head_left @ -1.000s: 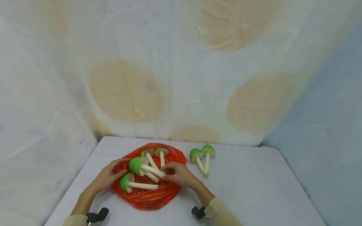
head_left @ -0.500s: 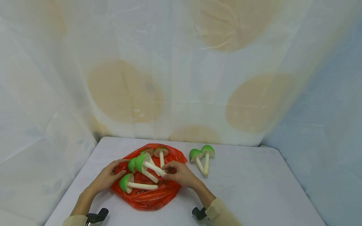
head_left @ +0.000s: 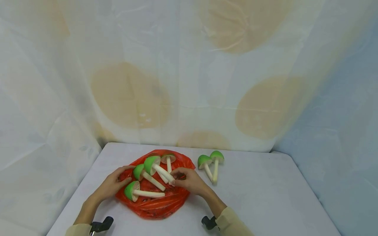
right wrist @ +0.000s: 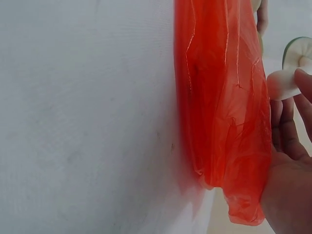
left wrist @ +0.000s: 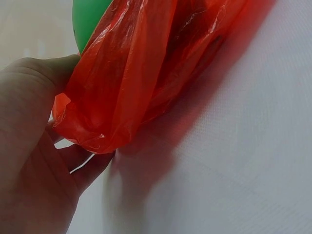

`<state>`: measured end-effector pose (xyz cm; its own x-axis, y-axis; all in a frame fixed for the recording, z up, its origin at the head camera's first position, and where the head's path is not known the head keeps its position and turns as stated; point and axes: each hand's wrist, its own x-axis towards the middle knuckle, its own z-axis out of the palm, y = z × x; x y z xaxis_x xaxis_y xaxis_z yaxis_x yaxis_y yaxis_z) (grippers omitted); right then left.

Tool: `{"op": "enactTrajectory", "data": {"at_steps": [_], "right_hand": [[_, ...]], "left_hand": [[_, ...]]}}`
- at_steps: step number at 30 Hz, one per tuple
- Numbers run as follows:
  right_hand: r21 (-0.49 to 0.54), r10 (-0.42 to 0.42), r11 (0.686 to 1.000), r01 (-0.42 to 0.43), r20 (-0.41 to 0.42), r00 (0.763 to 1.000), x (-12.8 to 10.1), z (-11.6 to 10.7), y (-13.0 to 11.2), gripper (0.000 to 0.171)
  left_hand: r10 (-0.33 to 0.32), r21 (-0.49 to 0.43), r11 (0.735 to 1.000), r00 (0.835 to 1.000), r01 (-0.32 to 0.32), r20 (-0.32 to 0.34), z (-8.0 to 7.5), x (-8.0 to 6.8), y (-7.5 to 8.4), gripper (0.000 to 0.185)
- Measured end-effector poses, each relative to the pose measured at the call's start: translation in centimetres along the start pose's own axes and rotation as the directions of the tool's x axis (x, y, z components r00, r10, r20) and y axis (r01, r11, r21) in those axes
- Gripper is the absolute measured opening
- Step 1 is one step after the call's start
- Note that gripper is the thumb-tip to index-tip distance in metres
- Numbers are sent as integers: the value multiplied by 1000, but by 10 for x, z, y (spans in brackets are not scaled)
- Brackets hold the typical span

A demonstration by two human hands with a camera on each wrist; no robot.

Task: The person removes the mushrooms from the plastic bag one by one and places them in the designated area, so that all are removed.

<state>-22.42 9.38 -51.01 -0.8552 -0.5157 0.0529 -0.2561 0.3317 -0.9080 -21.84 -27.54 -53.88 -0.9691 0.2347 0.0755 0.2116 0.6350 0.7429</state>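
Head view is showing a held mushroom slanting over the red plastic bag, its cap toward the far left and its stem end reaching the right hand. That hand is curling inward and pinching the stem end, while the left hand is gripping the bag's left edge between thumb and fingers. The handling is looking partway along: a left mushroom, a near mushroom and a far mushroom are lying in the bag, a further stem is peeping from under the held one, and a pair, the left loose mushroom and the right loose mushroom, is resting outside, untouched. Whether the held one is being laid in or lifted out, these pictures are not settling. It is showing a smooth, bright green dome, a pale underside and a long, plain whitish stem, and is seeming artificial. Around it the bag is crinkling glossily on the white counter, and a spotted curtain is hanging beyond the far edge.
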Motion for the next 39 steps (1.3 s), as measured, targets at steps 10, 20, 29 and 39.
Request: {"op": "enactTrajectory", "data": {"at_steps": [10,20,29,39], "right_hand": [[36,7,999,-6,-45,999,-5,-3,-1,25],[68,-23,997,28,-75,997,-9,-6,2,24],[47,-36,998,42,-121,992,-16,-14,4,24],[86,-23,996,34,-132,991,-26,-28,11,24]], "left_hand": [[31,-1,1000,1000,-31,-1,1,0,-2,43],[8,-4,1000,1000,-8,3,0,1,-1,44],[-3,1,1000,1000,3,11,2,3,0,44],[-6,-22,1000,1000,6,18,3,3,1,45]]}}
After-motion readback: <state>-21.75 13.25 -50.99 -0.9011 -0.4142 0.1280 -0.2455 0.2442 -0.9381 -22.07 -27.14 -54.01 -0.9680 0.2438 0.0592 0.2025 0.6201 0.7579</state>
